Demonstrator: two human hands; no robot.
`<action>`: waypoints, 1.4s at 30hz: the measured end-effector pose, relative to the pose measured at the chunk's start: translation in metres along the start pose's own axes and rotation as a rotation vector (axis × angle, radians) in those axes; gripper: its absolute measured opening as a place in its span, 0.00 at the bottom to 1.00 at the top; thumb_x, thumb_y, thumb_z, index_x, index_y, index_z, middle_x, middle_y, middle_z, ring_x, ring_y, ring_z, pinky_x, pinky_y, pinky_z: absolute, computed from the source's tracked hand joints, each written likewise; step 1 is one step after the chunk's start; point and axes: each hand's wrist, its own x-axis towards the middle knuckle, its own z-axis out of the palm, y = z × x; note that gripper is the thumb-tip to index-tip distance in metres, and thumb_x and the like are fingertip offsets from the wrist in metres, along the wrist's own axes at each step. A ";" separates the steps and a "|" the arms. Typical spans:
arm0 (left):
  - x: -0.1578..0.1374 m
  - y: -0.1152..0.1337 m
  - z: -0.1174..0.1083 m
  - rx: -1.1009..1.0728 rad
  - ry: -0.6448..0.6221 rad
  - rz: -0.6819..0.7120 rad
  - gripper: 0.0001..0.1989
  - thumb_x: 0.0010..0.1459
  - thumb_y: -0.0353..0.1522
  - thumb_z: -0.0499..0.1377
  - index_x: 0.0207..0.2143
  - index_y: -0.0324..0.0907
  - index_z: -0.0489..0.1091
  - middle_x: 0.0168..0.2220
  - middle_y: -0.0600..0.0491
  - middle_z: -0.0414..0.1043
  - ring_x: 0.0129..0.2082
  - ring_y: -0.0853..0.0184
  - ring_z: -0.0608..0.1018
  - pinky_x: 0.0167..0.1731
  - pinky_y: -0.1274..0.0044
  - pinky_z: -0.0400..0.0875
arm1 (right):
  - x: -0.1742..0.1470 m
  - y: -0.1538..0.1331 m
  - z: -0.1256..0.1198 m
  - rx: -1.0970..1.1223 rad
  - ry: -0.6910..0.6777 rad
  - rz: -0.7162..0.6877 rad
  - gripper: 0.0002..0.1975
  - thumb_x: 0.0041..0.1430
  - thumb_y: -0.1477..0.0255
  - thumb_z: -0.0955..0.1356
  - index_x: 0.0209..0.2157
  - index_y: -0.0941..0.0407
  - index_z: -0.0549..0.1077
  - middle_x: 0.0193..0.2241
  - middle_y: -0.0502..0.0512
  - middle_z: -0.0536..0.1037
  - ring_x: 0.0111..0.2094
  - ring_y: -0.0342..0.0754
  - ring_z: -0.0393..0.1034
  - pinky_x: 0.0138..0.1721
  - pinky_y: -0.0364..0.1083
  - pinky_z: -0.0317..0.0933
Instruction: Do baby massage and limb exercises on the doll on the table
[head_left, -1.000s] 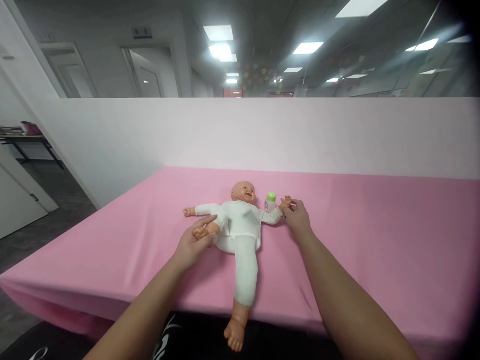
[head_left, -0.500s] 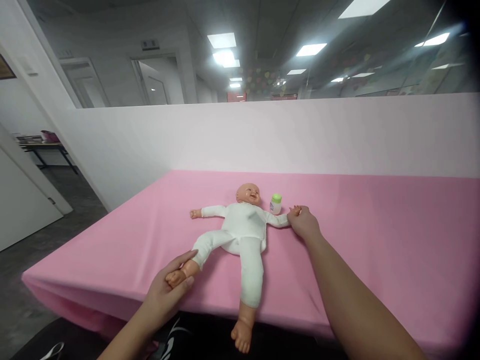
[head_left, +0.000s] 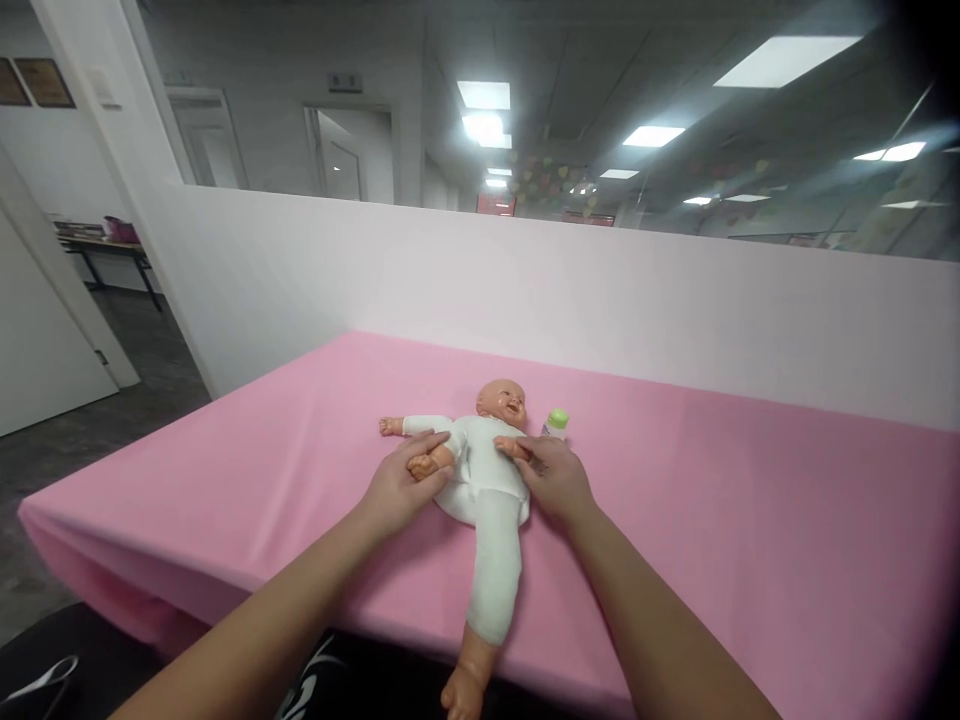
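A baby doll (head_left: 486,478) in a white bodysuit lies face up on a table covered by a pink cloth (head_left: 712,520). My left hand (head_left: 401,487) grips the doll's foot and holds that leg folded up against its hip. My right hand (head_left: 551,475) holds the doll's hand, folded in over its chest. The doll's other leg (head_left: 491,570) stretches toward me, its bare foot past the table's front edge. Its other arm lies out flat to the left. A small white bottle with a green cap (head_left: 556,423) stands just right of the doll's head.
A white partition wall (head_left: 600,290) runs along the back of the table. The left table corner (head_left: 37,505) drops to a grey floor. A door and a far desk are at the left. Something dark lies below the front edge.
My left hand pushed the doll's leg from stretched out back up against its hip. My right hand brought the doll's arm from out at the side in over its chest.
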 end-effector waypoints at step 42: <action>-0.119 -0.010 -0.023 0.256 -0.041 -0.022 0.30 0.65 0.41 0.62 0.68 0.58 0.65 0.71 0.51 0.60 0.71 0.52 0.63 0.68 0.58 0.63 | 0.002 0.103 -0.030 0.006 0.088 0.849 0.33 0.56 0.61 0.70 0.61 0.57 0.67 0.51 0.68 0.80 0.52 0.66 0.76 0.52 0.59 0.68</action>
